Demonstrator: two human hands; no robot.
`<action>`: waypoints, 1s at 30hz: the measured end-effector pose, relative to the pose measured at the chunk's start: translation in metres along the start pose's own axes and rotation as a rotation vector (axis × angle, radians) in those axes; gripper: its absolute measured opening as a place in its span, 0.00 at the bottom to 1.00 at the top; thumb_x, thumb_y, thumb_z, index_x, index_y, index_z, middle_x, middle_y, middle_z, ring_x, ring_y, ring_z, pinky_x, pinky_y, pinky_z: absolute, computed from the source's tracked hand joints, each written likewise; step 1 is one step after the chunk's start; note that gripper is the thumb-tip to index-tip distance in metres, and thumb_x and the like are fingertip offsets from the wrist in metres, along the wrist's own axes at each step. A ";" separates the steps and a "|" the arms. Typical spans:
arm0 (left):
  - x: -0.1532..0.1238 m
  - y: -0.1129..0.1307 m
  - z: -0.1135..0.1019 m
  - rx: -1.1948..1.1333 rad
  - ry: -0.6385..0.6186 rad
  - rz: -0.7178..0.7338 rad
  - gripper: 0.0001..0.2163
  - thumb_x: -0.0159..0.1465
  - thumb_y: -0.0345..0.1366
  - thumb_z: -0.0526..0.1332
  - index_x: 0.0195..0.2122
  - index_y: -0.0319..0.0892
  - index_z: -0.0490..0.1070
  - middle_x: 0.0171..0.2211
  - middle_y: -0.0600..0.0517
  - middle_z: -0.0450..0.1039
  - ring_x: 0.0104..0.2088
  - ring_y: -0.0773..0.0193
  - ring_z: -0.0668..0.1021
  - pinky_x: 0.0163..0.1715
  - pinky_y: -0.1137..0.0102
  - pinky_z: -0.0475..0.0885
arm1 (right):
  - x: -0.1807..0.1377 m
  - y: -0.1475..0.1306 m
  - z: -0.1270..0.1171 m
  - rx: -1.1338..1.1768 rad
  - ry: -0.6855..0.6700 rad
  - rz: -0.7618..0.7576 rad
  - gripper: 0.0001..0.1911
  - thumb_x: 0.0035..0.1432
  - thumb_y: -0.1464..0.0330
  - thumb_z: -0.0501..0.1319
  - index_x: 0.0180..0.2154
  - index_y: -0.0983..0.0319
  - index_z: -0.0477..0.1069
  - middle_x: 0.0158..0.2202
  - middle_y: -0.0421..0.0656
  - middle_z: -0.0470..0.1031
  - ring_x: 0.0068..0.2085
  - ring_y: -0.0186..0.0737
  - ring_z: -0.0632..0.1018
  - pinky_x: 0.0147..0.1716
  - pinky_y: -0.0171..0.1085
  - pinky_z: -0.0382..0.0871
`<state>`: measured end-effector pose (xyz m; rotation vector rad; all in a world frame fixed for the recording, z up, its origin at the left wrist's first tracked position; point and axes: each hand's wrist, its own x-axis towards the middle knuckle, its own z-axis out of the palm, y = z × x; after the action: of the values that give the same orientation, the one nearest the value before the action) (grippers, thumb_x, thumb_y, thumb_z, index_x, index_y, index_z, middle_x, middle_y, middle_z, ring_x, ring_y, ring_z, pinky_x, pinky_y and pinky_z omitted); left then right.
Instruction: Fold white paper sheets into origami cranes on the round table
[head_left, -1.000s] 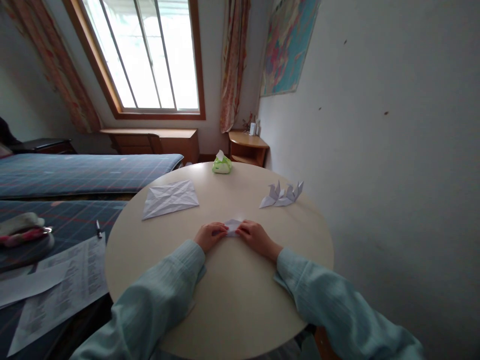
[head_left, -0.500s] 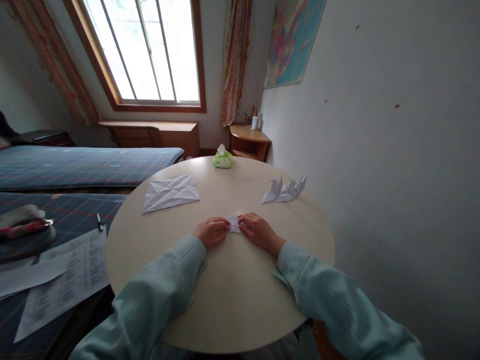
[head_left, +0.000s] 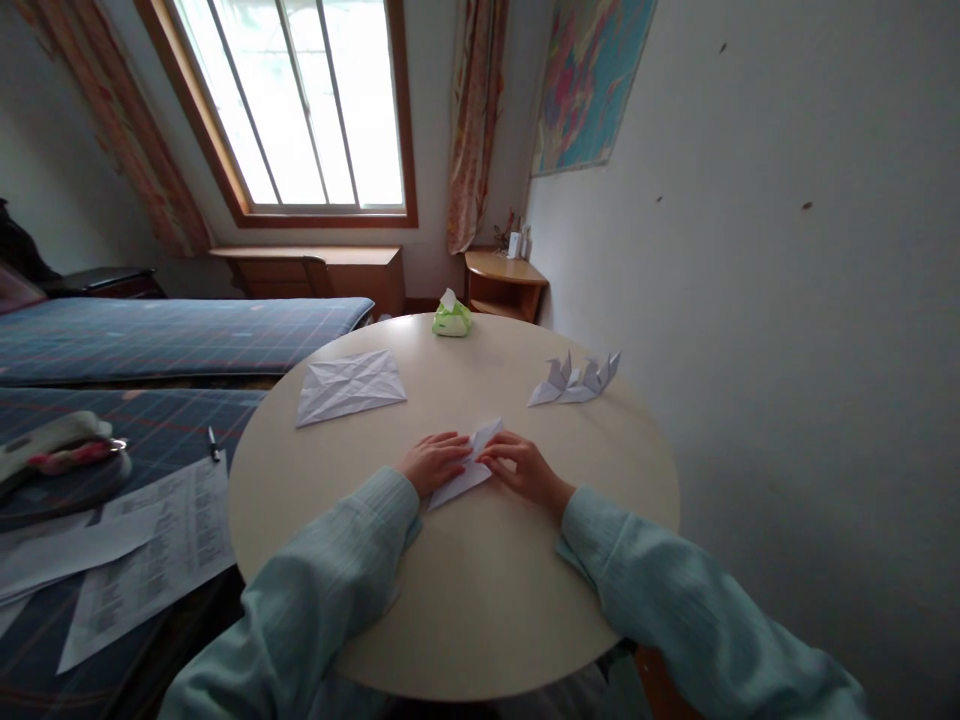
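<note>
A small piece of folded white paper (head_left: 463,482) lies slantwise on the round table, with pointed ends at the upper right and lower left. My left hand (head_left: 435,460) rests on its left side, fingers stretched out over the paper. From the right, my right hand (head_left: 525,465) pinches the paper's edge between thumb and forefinger. The fingers cover part of the folds. Beyond my right hand stands a folded paper figure (head_left: 574,382) with two upright bird-like shapes. To the far left is a creased white sheet (head_left: 351,388), spread flat.
A green tissue pack (head_left: 451,318) sits at the far edge of the round table (head_left: 480,600). Left of the table, a bed with a plaid cover (head_left: 172,410) holds printed sheets (head_left: 161,550) and a pen (head_left: 214,444). A white wall (head_left: 787,350) rises on the right.
The folded paper has turned from lying crosswise to slanting, and more of it shows. My left hand has flattened onto it, while my right fingers have shifted along its right edge.
</note>
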<state>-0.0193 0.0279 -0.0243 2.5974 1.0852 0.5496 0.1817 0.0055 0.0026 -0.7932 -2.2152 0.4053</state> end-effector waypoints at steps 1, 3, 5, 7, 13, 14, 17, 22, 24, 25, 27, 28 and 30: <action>0.000 -0.001 0.000 -0.013 -0.012 0.015 0.16 0.57 0.37 0.55 0.48 0.49 0.65 0.51 0.52 0.64 0.53 0.57 0.63 0.51 0.58 0.60 | 0.001 0.002 -0.003 0.011 0.052 0.022 0.10 0.55 0.68 0.53 0.29 0.62 0.72 0.30 0.45 0.73 0.34 0.36 0.72 0.36 0.35 0.65; 0.001 -0.003 -0.001 -0.032 -0.007 0.036 0.14 0.57 0.36 0.56 0.45 0.50 0.68 0.50 0.52 0.65 0.52 0.58 0.64 0.50 0.60 0.61 | 0.001 0.007 -0.007 0.026 0.030 0.046 0.09 0.54 0.68 0.54 0.30 0.62 0.72 0.32 0.45 0.74 0.35 0.36 0.72 0.37 0.36 0.65; 0.002 -0.004 -0.003 -0.022 0.047 0.052 0.10 0.56 0.36 0.57 0.40 0.49 0.72 0.48 0.52 0.67 0.50 0.59 0.67 0.49 0.61 0.62 | 0.000 0.011 -0.010 0.024 -0.076 0.043 0.08 0.53 0.69 0.56 0.29 0.61 0.73 0.32 0.44 0.75 0.36 0.36 0.73 0.38 0.36 0.66; 0.002 -0.003 -0.007 0.031 0.121 0.056 0.07 0.56 0.35 0.57 0.34 0.49 0.74 0.45 0.52 0.70 0.47 0.59 0.68 0.47 0.62 0.63 | -0.001 0.012 -0.011 -0.011 -0.143 0.034 0.07 0.52 0.69 0.56 0.29 0.61 0.73 0.33 0.43 0.75 0.36 0.35 0.72 0.39 0.36 0.65; 0.001 0.007 -0.010 0.157 0.118 0.094 0.10 0.58 0.29 0.53 0.34 0.45 0.72 0.38 0.52 0.73 0.39 0.65 0.72 0.41 0.67 0.67 | -0.003 0.012 -0.009 -0.134 -0.218 -0.025 0.08 0.45 0.65 0.62 0.29 0.61 0.71 0.32 0.44 0.73 0.35 0.37 0.70 0.35 0.36 0.65; 0.001 0.009 -0.008 0.162 0.107 0.101 0.11 0.57 0.27 0.52 0.35 0.44 0.72 0.38 0.51 0.73 0.39 0.65 0.72 0.41 0.67 0.67 | -0.002 0.012 -0.008 -0.121 -0.227 -0.019 0.09 0.44 0.64 0.63 0.30 0.62 0.71 0.31 0.44 0.72 0.34 0.37 0.70 0.35 0.36 0.65; 0.001 0.010 -0.002 0.136 0.087 0.120 0.14 0.56 0.24 0.50 0.38 0.42 0.70 0.40 0.50 0.72 0.40 0.65 0.72 0.40 0.70 0.69 | -0.002 0.014 -0.007 -0.025 -0.226 0.036 0.10 0.44 0.64 0.63 0.30 0.63 0.71 0.31 0.43 0.70 0.32 0.35 0.70 0.32 0.33 0.65; 0.000 0.009 -0.002 0.058 0.045 0.112 0.17 0.54 0.22 0.49 0.39 0.44 0.71 0.40 0.50 0.71 0.41 0.64 0.72 0.40 0.69 0.69 | -0.004 0.019 -0.004 0.119 -0.256 0.074 0.11 0.44 0.64 0.63 0.31 0.63 0.73 0.33 0.43 0.68 0.34 0.33 0.70 0.32 0.32 0.65; -0.002 0.010 -0.003 0.040 0.045 0.113 0.15 0.54 0.25 0.52 0.39 0.44 0.72 0.41 0.50 0.71 0.41 0.62 0.72 0.41 0.68 0.68 | -0.005 0.020 -0.003 0.118 -0.224 0.091 0.11 0.44 0.64 0.63 0.32 0.63 0.73 0.33 0.43 0.68 0.34 0.34 0.70 0.33 0.32 0.65; -0.003 0.011 -0.004 0.038 0.056 0.119 0.13 0.54 0.28 0.54 0.39 0.44 0.71 0.42 0.49 0.71 0.42 0.61 0.72 0.42 0.67 0.68 | -0.005 0.020 -0.003 0.115 -0.207 0.099 0.12 0.44 0.64 0.63 0.32 0.63 0.73 0.33 0.43 0.68 0.34 0.34 0.70 0.33 0.32 0.65; -0.004 0.013 -0.004 0.042 0.085 0.131 0.12 0.53 0.36 0.58 0.40 0.44 0.71 0.42 0.48 0.70 0.42 0.60 0.72 0.43 0.66 0.67 | -0.005 0.020 -0.002 0.113 -0.186 0.107 0.11 0.45 0.64 0.63 0.32 0.63 0.73 0.33 0.43 0.68 0.34 0.34 0.70 0.33 0.32 0.65; -0.004 0.013 -0.004 0.044 0.095 0.129 0.12 0.53 0.39 0.58 0.39 0.44 0.72 0.42 0.48 0.70 0.42 0.59 0.72 0.42 0.65 0.67 | -0.004 0.021 -0.001 0.115 -0.183 0.109 0.10 0.46 0.65 0.62 0.31 0.63 0.73 0.33 0.43 0.68 0.34 0.34 0.70 0.33 0.32 0.65; -0.003 0.013 -0.003 0.034 0.102 0.104 0.11 0.55 0.41 0.57 0.36 0.45 0.73 0.40 0.48 0.71 0.40 0.60 0.72 0.41 0.65 0.68 | -0.004 0.021 0.000 0.124 -0.174 0.115 0.08 0.49 0.66 0.59 0.30 0.64 0.73 0.32 0.43 0.69 0.33 0.33 0.71 0.34 0.32 0.65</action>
<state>-0.0141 0.0173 -0.0169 2.6938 1.0016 0.6996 0.1928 0.0193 -0.0101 -0.8482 -2.2841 0.6850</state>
